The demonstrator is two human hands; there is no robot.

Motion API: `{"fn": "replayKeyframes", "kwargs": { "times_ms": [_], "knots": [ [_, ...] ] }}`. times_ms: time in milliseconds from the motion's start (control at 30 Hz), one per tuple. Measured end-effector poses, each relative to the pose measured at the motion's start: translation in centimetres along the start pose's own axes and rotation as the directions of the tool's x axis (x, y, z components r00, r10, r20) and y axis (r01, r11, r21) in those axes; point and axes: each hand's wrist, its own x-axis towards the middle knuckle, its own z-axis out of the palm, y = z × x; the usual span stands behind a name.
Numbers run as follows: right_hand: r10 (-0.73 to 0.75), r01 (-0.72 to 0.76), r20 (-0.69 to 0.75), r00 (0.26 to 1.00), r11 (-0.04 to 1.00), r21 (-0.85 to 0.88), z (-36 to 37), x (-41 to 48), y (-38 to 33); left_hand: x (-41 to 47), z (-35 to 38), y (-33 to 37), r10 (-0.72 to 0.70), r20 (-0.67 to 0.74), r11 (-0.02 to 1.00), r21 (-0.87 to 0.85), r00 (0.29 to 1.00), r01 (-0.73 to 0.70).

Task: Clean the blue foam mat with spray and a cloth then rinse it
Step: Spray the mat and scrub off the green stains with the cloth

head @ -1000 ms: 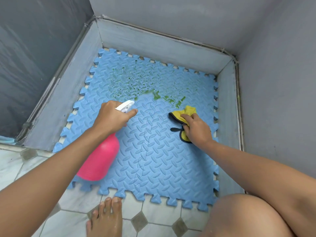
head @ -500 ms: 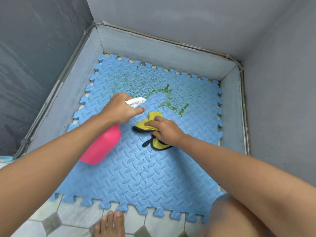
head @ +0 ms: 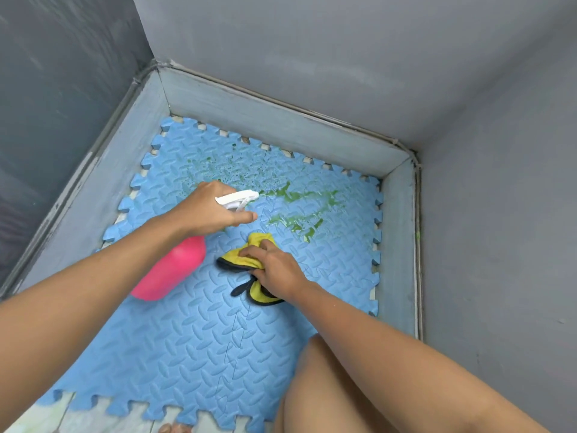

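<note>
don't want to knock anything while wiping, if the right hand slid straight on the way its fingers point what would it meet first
Probably the pink spray bottle, near its neck where the left hand grips it: the right hand with the yellow cloth points up-left at it. Depth is unclear.

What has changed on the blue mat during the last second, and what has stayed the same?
The right hand slid the yellow cloth with black edging leftward over the blue foam mat, from near its right side to the middle, close to the pink plastic spray bottle. Nothing was taken or let go. The left hand still grips the bottle, aimed toward the green stains on the far half.
</note>
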Motion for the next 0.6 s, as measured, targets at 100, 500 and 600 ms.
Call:
{"fn": "replayKeyframes", "kwargs": {
  "times_ms": [100, 500, 600],
  "knots": [
    [0.029, -0.027, -0.032, 0.999, 0.998, 0.060, 0.2, 0.0, 0.2, 0.9, 0.9, -0.3, -0.060, -0.017, 0.998, 0.022, 0.998, 0.060],
    [0.157, -0.144, -0.086, 0.984, 0.979, 0.145, -0.4, -2.9, 2.9, 3.0, 3.3, -0.4, -0.011, 0.087, 0.991, 0.133, 0.996, 0.000],
    [0.151, -0.137, -0.081, 0.985, 0.978, 0.156, -0.3, -2.9, 2.9, 3.1, 2.7, -0.3, -0.060, 0.100, 0.997, 0.053, 0.993, 0.055]
  ]
}}
